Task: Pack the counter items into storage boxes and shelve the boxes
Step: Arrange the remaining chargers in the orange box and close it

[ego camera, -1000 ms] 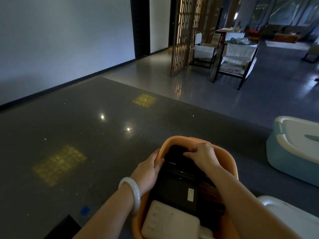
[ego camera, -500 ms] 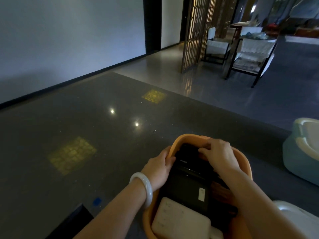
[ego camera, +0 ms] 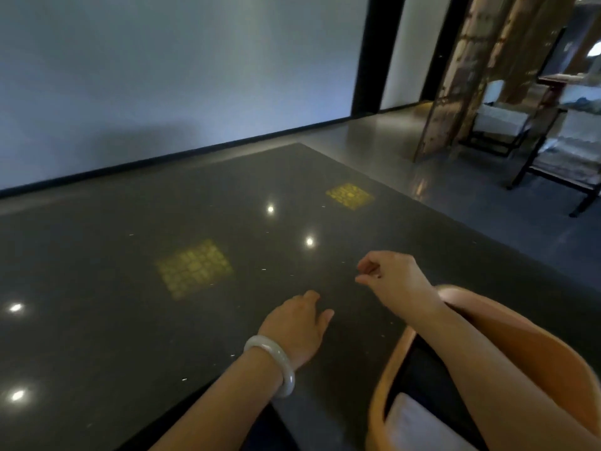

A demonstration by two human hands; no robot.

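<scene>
One orange plastic storage tub with a rounded rim (ego camera: 383,379) sat on the dark polished stone counter (ego camera: 162,320) at the near right, and it held a flat black case-like item (ego camera: 429,362) lying along its length, with a pale grey-white rectangular item (ego camera: 419,424) lying at its near end; whether the white piece rested on the black one or beside it could not be told. Half a second earlier both hands had been inside the tub, pressing on the black item; now both had come out of it. The left hand (ego camera: 299,323), with a pale jade-like bangle (ego camera: 276,362) on its wrist, hovered over or rested on the bare counter just left of the tub, fingers loosely bent and gripping nothing. The right hand (ego camera: 393,278) was lifted over the counter beyond the tub's far rim, its forearm crossing above the tub, thumb and fingers curled but holding nothing that could be seen. That withdrawal suggested the tub was judged packed and that the next concern was either more items or carrying the tub off to a shelf. The view had also swung left, so the pale blue lidded bin seen earlier was out of sight. Beyond the counter stood a plain grey wall (ego camera: 162,76), a wooden lattice screen (ego camera: 455,92) and dark-framed chairs with white cushions (ego camera: 497,122).
</scene>
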